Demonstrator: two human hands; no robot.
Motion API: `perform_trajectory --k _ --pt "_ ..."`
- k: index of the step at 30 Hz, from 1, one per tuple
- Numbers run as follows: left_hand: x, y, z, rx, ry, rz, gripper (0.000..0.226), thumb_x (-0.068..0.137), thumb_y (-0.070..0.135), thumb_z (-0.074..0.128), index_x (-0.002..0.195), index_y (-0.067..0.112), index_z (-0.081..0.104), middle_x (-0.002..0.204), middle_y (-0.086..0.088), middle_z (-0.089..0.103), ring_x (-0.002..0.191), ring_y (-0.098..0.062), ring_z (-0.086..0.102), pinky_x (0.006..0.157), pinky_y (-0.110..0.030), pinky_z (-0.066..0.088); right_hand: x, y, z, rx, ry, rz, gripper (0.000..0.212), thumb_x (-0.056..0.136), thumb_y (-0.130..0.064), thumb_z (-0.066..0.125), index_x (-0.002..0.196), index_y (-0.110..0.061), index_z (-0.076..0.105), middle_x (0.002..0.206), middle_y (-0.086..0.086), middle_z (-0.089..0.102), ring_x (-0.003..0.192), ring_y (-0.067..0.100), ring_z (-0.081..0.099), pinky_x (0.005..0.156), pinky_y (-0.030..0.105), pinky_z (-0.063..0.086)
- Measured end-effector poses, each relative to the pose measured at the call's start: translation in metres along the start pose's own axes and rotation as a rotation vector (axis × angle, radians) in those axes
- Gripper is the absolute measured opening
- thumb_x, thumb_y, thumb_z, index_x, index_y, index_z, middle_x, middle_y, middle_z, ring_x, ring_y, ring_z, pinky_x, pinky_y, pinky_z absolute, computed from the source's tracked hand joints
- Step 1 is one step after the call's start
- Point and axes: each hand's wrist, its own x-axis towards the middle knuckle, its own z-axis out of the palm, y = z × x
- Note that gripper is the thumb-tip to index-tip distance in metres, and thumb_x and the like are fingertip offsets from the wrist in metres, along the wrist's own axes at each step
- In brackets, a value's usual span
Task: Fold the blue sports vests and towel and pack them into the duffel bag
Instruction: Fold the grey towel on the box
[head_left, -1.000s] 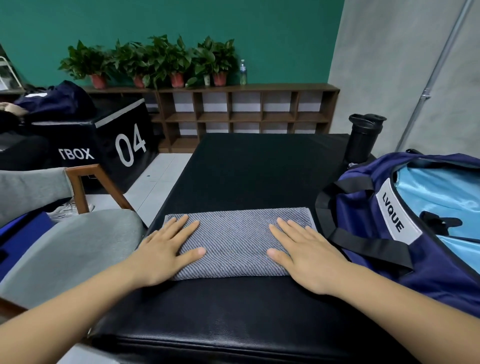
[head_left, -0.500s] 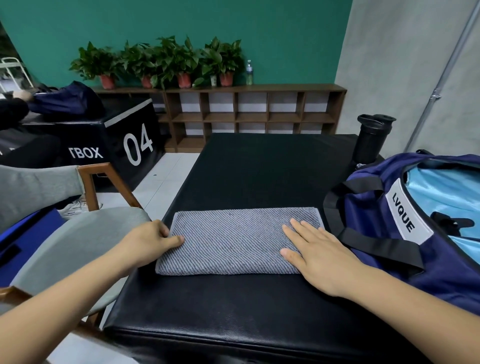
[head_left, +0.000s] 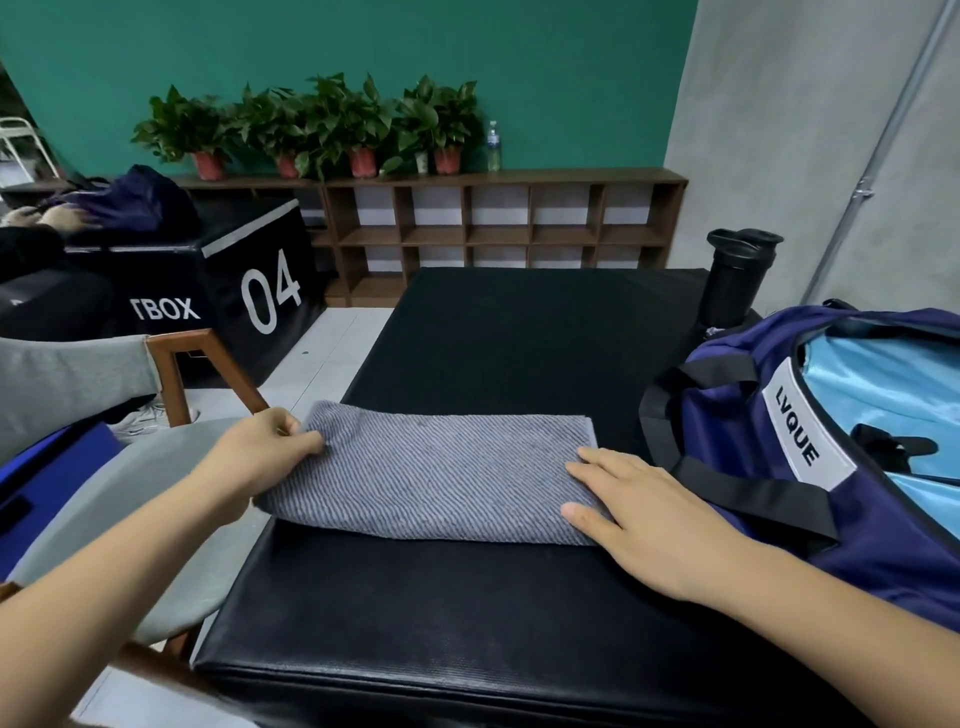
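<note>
A grey ribbed towel (head_left: 436, 475), folded into a long strip, lies across the black padded table (head_left: 467, 613). My left hand (head_left: 260, 457) grips the towel's left end and lifts it slightly off the table. My right hand (head_left: 649, 514) lies flat with straight fingers on the towel's right end. The navy duffel bag (head_left: 737, 431) with a white LVQUE label stands open at the right, and light blue fabric (head_left: 883, 384) shows inside it.
A black shaker bottle (head_left: 737, 275) stands behind the bag. A grey-cushioned wooden chair (head_left: 130, 499) is close on the left with blue fabric (head_left: 47, 467) beside it. A black box marked 04 (head_left: 234, 291) and a wooden shelf (head_left: 493, 228) with potted plants lie beyond.
My left hand went from lying flat on the towel to curling round its left end and raising it. My right hand stayed flat on the right end.
</note>
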Motion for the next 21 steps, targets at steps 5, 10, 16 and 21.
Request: perform_trajectory --k 5,10,16,21 --pt "-0.012 0.027 -0.013 -0.259 -0.153 0.027 0.021 0.091 0.026 0.079 0.097 0.013 0.064 0.106 -0.018 0.075 0.095 -0.031 0.071 0.073 -0.038 0.049 -0.011 0.003 -0.001 0.018 0.017 0.003 0.065 0.109 -0.061 0.034 0.167 -0.031 0.029 0.173 -0.017 0.023 0.158 0.001 0.016 0.126 0.024 0.015" --pt "-0.035 0.079 -0.003 -0.517 -0.316 0.11 0.016 0.094 0.012 0.074 0.096 0.014 0.059 0.095 -0.014 0.073 0.079 -0.023 0.074 0.067 -0.033 0.057 -0.016 0.008 -0.001 0.02 -0.008 0.003 0.065 0.11 -0.059 0.034 0.168 -0.03 0.026 0.174 -0.016 0.02 0.159 0.002 0.014 0.129 0.027 0.015" --pt "-0.046 0.126 0.049 -0.572 -0.417 0.196 0.024 0.089 0.006 0.08 0.09 0.019 0.059 0.092 -0.007 0.072 0.084 -0.021 0.065 0.069 -0.032 0.049 -0.015 0.01 0.0 0.01 -0.033 -0.002 0.066 0.111 -0.057 0.033 0.169 -0.028 0.023 0.176 -0.014 0.016 0.16 0.005 0.013 0.13 0.029 0.015" --pt "-0.056 0.145 0.106 -0.476 -0.428 0.253 0.032 0.086 0.004 0.084 0.101 0.013 0.057 0.086 -0.008 0.067 0.067 -0.013 0.065 0.05 -0.023 0.05 -0.013 0.01 0.002 -0.001 -0.044 -0.015 0.066 0.112 -0.056 0.032 0.169 -0.025 0.022 0.176 -0.011 0.014 0.161 0.007 0.012 0.131 0.031 0.014"
